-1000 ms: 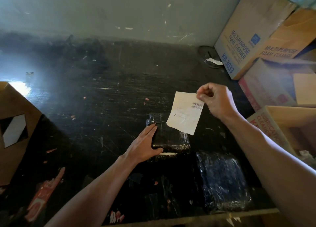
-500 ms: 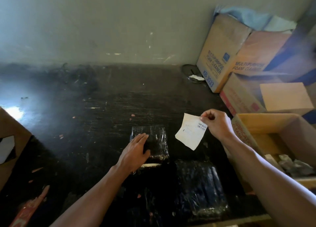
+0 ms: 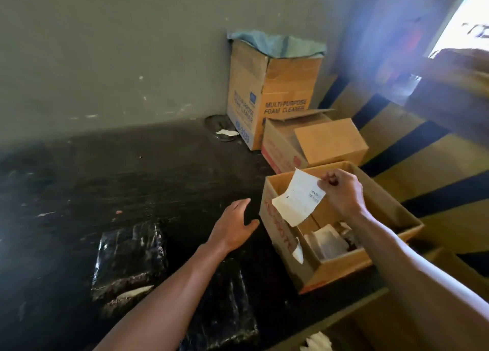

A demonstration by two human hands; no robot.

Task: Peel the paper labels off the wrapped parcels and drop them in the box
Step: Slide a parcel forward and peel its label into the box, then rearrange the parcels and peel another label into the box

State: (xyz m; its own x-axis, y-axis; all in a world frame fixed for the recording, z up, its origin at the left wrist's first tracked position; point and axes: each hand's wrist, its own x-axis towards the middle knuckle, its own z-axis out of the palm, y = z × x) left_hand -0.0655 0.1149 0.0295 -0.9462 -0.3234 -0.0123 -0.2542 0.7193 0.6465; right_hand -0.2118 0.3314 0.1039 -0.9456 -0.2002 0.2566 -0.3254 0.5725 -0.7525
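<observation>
Parcels come first, nearest to the person: a black parcel wrapped in shiny film (image 3: 222, 305) lies at the bottom edge, half hidden under the left forearm, and a second black film-wrapped parcel (image 3: 129, 255) lies just beside it on the dark scratched table (image 3: 105, 178). The left hand (image 3: 232, 225) hovers over the table with fingers spread and holds nothing; half a second ago it was pressing on a parcel. The right hand (image 3: 341, 192) pinches the white paper label (image 3: 297, 198) by its corner between thumb and fingers. The label now hangs over the open brown cardboard box (image 3: 280, 234), while before it was over the table. Inside this box lie crumpled papers, hard to make out. Behind it stands a smaller cardboard box with open flaps (image 3: 330, 141); its contents are hidden. Farthest, against the grey wall (image 3: 119, 59), a tall carton printed "MULTI-PURPOSE FOAM CLEANER" (image 3: 275, 91) holds a bluish liner.
</observation>
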